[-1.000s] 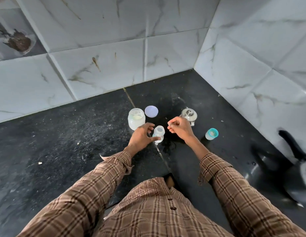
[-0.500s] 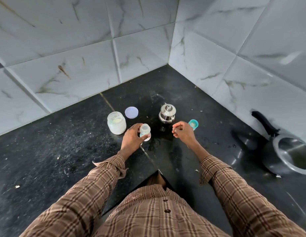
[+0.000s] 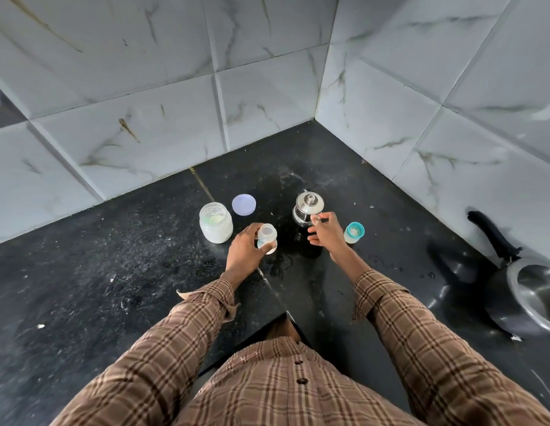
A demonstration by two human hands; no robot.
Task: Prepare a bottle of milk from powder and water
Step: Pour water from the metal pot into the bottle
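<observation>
A small clear baby bottle with an open mouth stands on the black counter, and my left hand is wrapped around its left side. My right hand reaches toward a small lidded steel kettle; its fingers are spread, with fingertips at the kettle's near side. An open glass jar of white powder stands left of the bottle. The jar's pale round lid lies flat behind it. The bottle's teal-ringed teat cap stands just right of my right hand.
White marble-look tiled walls form a corner behind the objects. A steel pan with a black handle sits at the right edge. Water spots lie on the counter in front of the kettle.
My right hand has moved away from the bottle's mouth, right and back to the kettle, and its fingers have spread. My left hand still holds the bottle.
</observation>
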